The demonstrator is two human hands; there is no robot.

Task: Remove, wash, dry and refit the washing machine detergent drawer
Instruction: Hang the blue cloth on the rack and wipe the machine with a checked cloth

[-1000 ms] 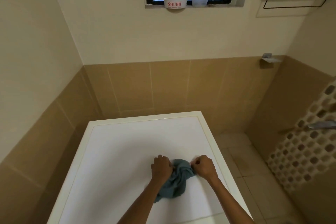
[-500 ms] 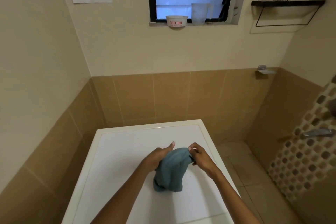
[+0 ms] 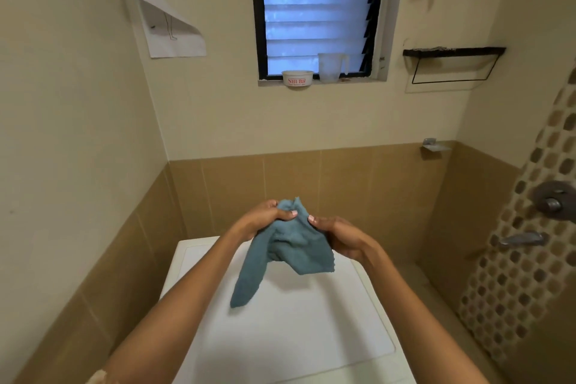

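A teal cloth [image 3: 290, 246] hangs in the air above the white top of the washing machine [image 3: 305, 330]. My left hand [image 3: 261, 218] grips its upper left edge, thumb on the front. My right hand [image 3: 339, 237] pinches the upper right part, fingers curled round the fabric. One long end of the cloth dangles down to the left, clear of the machine's top. The detergent drawer is not in view.
A window [image 3: 314, 12] in the far wall has a white bowl [image 3: 297, 78] and a clear jug [image 3: 331, 67] on its sill. A black wire rack [image 3: 452, 65] hangs at the right. Shower taps [image 3: 553, 203] sit on the mosaic wall at right. A paper sheet [image 3: 168, 31] hangs at left.
Both hands lifted the cloth off the machine's top and raised it, and it has partly unfolded. The view tilted upward.
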